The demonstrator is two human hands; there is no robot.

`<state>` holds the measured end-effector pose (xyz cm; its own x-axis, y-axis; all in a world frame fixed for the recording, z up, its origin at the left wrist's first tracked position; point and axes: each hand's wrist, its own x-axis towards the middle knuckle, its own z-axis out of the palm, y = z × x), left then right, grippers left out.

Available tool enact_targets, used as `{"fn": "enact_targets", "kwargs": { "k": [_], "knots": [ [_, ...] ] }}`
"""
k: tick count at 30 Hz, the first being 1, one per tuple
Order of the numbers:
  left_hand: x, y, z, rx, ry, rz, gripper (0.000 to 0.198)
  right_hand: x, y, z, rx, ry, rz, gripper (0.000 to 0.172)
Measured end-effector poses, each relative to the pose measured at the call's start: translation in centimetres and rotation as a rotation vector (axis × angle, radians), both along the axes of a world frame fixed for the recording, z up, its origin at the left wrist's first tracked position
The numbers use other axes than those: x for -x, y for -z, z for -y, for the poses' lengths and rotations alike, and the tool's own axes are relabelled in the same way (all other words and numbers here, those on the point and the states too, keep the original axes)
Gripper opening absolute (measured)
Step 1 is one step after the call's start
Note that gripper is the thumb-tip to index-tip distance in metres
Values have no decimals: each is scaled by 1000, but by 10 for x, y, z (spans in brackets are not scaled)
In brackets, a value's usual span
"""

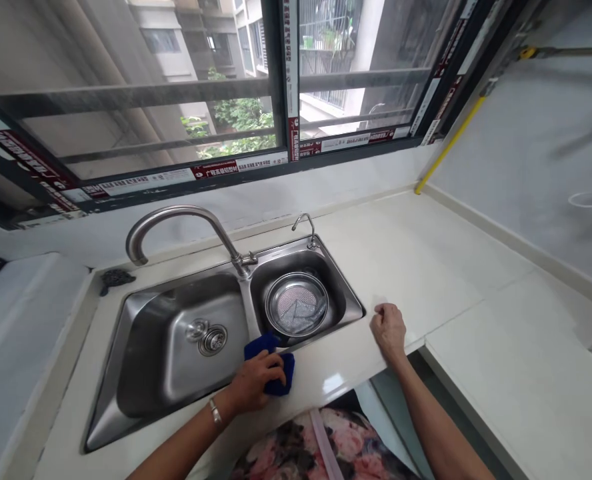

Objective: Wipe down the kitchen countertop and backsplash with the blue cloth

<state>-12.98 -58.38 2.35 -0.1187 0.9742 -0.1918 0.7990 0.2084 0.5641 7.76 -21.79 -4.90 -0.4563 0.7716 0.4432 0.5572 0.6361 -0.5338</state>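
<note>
Countertop: cream stone counter (426, 267) below a window (286, 87), with a double steel sink (141, 353) left of centre.
Left hand (256, 383): clenched around a blue cloth (282, 380) on the sink's front rim, lower centre.
Right hand (389, 331): released, empty, fingertips on the counter just beside the sink's right corner.
Smaller basin: steel strainer basket (296, 303).

1. A cream stone countertop (441, 267) lies under the right hand (389, 331), whose fingertips rest on it.
2. A stainless double sink (146, 347) is set into the countertop, left of that hand.
3. A blue cloth (287, 373) sits on the sink's front rim, gripped under the left hand (253, 383).
4. Beyond the left hand stand a stainless gooseneck faucet (176, 217) and a small stainless tap (303, 223).
5. A dark scrubber (115, 280) lies farther left, on the countertop behind the sink.
</note>
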Motion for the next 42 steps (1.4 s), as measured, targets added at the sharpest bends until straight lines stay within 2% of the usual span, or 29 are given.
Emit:
{"fn": "enact_targets", "kwargs": {
  "k": [3,6,16,22,27,31,35,38,42],
  "knots": [
    [-6,-2,4,36,-21,-55,50,0,-2,1,36,3,-30,19],
    [-21,1,-15,17,-86,-121,53,1,-4,2,82,3,-63,18],
    [-77,20,-147,-105,-59,-95,42,-5,-4,0,273,77,-320,23],
    [-93,27,-199,-129,-17,-84,45,-9,-4,-4,433,61,-490,25],
    [-104,27,-245,-135,19,-95,45,-5,-2,-5,555,43,-657,22],
    [-107,26,-282,-141,19,-110,47,-17,-2,-11,618,38,-762,17],
    [-100,24,-307,-136,27,-120,46,-37,-8,-16,668,25,-794,15],
    [-92,21,-322,-134,34,-149,37,-42,-11,-13,691,-63,-719,18],
    [-83,16,-348,-110,3,-203,33,-34,-9,-6,562,-217,-553,25]
  ]
}}
